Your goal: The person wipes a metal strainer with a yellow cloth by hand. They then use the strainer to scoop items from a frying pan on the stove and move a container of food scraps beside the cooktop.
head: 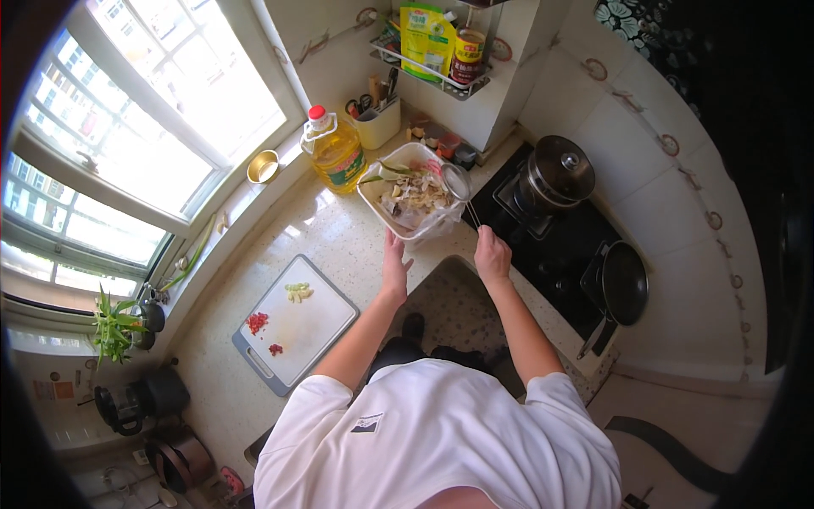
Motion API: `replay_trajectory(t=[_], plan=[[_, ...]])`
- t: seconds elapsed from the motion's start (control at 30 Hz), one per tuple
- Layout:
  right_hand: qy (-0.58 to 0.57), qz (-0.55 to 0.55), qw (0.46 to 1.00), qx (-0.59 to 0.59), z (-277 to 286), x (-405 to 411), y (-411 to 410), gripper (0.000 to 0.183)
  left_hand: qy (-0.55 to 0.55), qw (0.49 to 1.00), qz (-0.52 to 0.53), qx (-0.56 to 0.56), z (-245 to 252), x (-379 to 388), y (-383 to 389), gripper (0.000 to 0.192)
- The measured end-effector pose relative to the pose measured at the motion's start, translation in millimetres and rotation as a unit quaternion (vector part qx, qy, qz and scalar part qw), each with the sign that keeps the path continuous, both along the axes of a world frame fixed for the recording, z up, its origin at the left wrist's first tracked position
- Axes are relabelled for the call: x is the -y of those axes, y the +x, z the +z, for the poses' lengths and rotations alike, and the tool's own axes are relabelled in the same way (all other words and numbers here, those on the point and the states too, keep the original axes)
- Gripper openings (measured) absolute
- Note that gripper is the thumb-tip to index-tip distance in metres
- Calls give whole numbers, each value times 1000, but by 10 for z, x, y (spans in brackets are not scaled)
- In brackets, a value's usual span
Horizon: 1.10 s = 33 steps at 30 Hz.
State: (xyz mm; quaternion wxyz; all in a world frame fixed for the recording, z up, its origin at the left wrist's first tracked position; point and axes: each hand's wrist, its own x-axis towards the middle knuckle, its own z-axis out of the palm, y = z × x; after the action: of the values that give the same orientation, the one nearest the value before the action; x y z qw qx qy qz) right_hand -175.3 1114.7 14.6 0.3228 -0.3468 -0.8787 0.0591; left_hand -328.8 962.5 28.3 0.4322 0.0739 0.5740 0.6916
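My right hand grips the thin metal handle of a small round strainer. The strainer's head is tilted at the right rim of a white plastic waste bin. A clear bag lines the bin, and food scraps, mostly pale peelings with some green leaf ends, lie inside. My left hand is at the bin's near side, fingers extended and thumb apart; its fingertips are partly hidden against the wall. Left of that hand, a white cutting board with a grey edge bears chopped red pepper and pale green slices.
A cooking-oil jug stands left of the bin. On the black gas hob are a lidded pot and a frying pan. Behind are a knife holder and a wall rack. A golden bowl sits on the sill.
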Motion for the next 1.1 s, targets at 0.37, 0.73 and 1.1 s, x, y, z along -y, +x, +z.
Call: replay_trajectory(t=[0.37, 0.73, 1.1], plan=[[-480, -113, 734, -467, 410, 351, 966, 29, -108, 979, -167, 45, -434, -50, 975, 59], [-355, -326, 648, -590, 364, 554, 3185, 25, -92, 856, -507, 24, -438, -698, 2423, 50], [-117, -486, 858, -119, 220, 183, 4572, 30, -190, 797, -566, 91, -258, -1193, 3801, 55]])
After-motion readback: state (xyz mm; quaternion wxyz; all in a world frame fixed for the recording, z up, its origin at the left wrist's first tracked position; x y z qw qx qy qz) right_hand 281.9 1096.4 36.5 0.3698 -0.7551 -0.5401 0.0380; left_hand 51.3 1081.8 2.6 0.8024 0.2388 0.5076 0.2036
